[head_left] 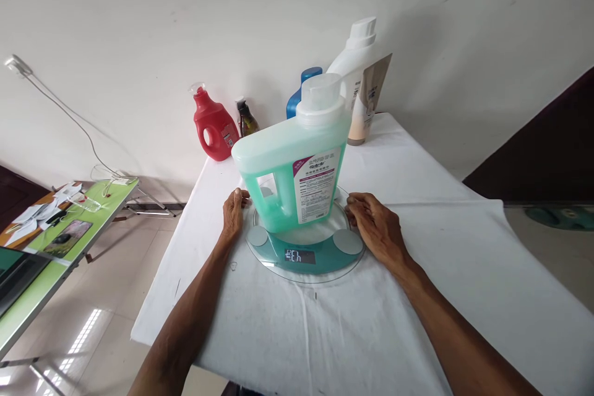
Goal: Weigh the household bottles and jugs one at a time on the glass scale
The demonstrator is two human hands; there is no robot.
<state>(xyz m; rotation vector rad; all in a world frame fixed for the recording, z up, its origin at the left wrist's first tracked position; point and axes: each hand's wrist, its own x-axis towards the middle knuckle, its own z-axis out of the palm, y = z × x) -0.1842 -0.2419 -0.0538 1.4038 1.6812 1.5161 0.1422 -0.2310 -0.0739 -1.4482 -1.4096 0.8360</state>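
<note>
A large translucent jug of green liquid (288,164) with a white cap stands upright on a round glass scale (304,257) whose display is lit. My left hand (233,213) rests at the scale's left rim, fingers curled beside the jug's handle side. At the right rim lies my right hand (374,226), fingers pointing toward the jug's base. Neither hand holds anything; both touch or nearly touch the scale's edge.
At the back of the white-clothed table (417,297) stand a red bottle (214,127), a small brown bottle (245,117), a blue bottle (299,90), a tall white bottle (355,65) and a beige tube (369,102). A green side table (51,247) with papers is at left.
</note>
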